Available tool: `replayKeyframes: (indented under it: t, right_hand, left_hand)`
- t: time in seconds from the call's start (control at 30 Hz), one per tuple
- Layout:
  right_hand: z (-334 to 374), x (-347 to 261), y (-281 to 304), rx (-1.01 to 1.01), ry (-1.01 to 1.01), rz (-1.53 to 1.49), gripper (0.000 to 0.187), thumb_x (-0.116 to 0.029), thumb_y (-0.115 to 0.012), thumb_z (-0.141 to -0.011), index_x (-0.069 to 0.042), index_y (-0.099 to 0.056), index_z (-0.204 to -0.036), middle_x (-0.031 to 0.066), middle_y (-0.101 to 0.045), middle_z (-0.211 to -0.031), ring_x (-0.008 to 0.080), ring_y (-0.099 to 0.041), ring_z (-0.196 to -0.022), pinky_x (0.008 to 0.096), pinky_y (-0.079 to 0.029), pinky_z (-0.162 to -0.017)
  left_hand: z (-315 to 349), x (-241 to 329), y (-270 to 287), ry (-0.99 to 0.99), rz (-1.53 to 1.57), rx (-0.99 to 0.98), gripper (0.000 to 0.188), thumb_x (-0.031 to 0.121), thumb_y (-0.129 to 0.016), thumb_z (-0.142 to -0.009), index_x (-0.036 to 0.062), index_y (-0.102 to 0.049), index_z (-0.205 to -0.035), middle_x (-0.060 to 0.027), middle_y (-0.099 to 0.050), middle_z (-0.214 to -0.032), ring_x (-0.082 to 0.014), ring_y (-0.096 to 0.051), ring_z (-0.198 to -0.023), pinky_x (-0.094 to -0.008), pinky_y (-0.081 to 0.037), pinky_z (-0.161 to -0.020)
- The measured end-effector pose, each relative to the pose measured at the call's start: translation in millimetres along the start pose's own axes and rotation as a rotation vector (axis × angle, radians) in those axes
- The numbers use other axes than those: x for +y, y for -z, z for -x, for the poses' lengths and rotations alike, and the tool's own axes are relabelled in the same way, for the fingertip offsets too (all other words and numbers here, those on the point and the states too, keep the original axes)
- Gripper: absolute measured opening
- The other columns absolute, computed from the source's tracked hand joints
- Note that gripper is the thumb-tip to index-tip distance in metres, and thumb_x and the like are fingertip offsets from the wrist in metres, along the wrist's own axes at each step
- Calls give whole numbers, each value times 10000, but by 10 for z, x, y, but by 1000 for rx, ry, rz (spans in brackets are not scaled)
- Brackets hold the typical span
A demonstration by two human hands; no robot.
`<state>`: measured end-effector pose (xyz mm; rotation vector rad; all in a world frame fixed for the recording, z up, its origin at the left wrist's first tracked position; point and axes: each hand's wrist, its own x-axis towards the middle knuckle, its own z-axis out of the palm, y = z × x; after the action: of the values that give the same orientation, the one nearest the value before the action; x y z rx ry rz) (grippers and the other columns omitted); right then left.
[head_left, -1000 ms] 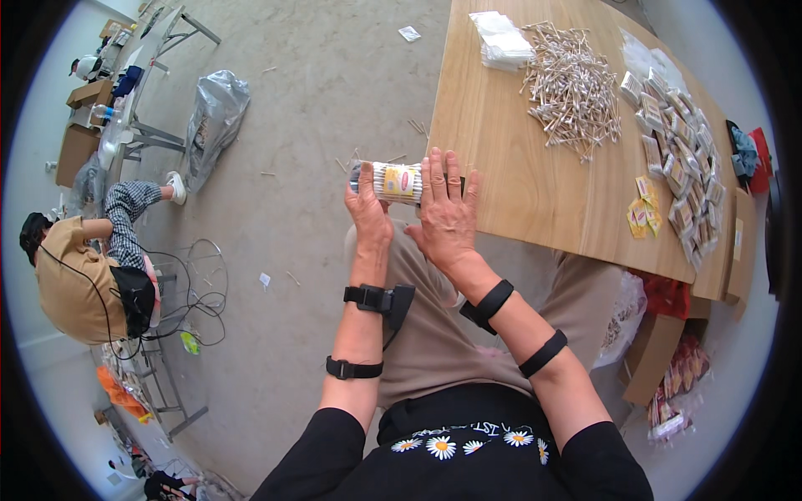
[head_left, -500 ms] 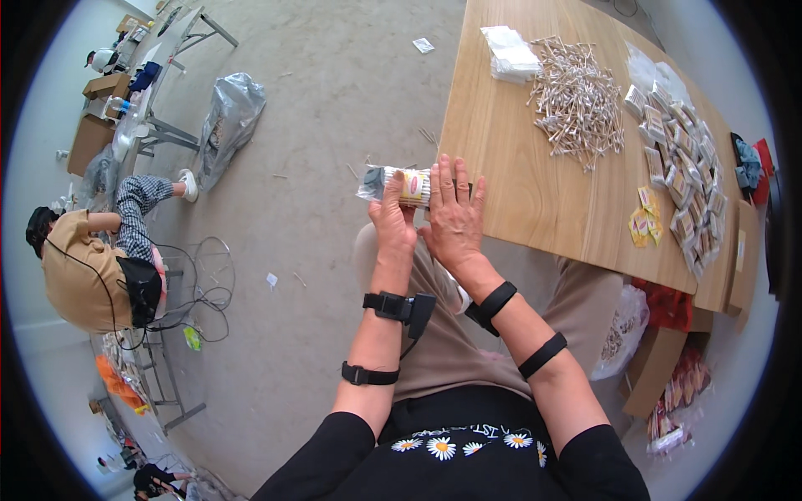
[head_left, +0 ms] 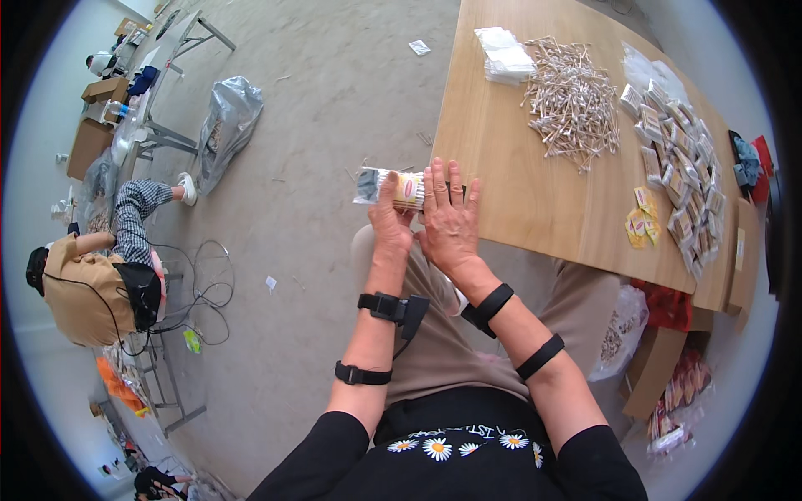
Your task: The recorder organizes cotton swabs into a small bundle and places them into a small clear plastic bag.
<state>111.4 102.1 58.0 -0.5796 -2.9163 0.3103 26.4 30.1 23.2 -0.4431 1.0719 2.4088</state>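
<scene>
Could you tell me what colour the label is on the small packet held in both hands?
Yellow with a red mark, on a clear packet; the head view shows it.

A big heap of cotton sticks (head_left: pixel 572 104) lies on the wooden tabletop (head_left: pixel 535 200). Small filled packets (head_left: pixel 681 179) lie beside it. A person (head_left: pixel 92 280) sits on the floor.

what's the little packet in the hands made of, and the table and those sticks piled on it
Small clear packet: looks like thin glossy plastic film, see-through and crinkled, held between the left hand and right hand. Light brown table: wood or wood-look laminate, matte, with faint grain. Pile of pale thin sticks: possibly cotton swabs, too small to tell.
</scene>
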Motion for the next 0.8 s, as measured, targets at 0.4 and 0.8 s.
replayKeyframes:
  t: [0.4,0.8]
  right_hand:
    - [101,-27,12,-22,-19,-14,991,-261,-776,-647,-22,-267,-1464,114,-204,-1551,329,-126,-1449,569,-85,-1145]
    - [25,-100,-117,15,37,38,729,-211,-600,-799,-11,-323,-1443,109,-194,-1559,350,-119,-1448,601,-66,-1124]
  left_hand:
    - [-70,-59,-55,-87,-73,30,228,199,-761,-808,115,-578,-915,16,-614,-837,-104,-632,-705,-255,-545,-551]
    - [-97,-136,-7,-63,45,2,147,143,-717,-844,89,-600,-914,12,-617,-824,-103,-628,-696,-246,-546,-555]
